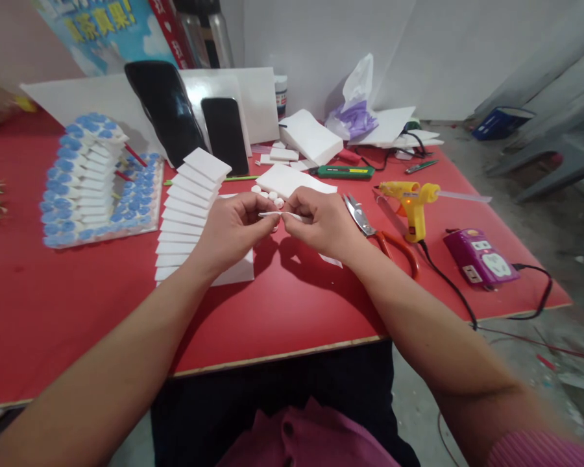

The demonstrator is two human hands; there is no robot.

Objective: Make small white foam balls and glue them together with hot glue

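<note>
My left hand (233, 227) and my right hand (316, 217) meet over the middle of the red table, thumbs and fingertips pinched. Between them runs a thin white strip (269, 214), held at both sides; it looks like paper, though much of it is hidden by my fingers. Left of my left hand stands a model staircase (182, 224) of white board steps. Small round white pieces (267, 192) lie just behind my fingertips. A white foam block (294, 180) rests beyond my right hand. Red-handled scissors (384, 240) lie beside my right wrist.
A yellow glue gun (411, 201) stands at the right, its cord near a purple power socket (481, 258). A green utility knife (345, 172) lies behind. At left is a blue-and-white staircase model (85, 188). Two phones (226, 136) lean against white board (260, 104).
</note>
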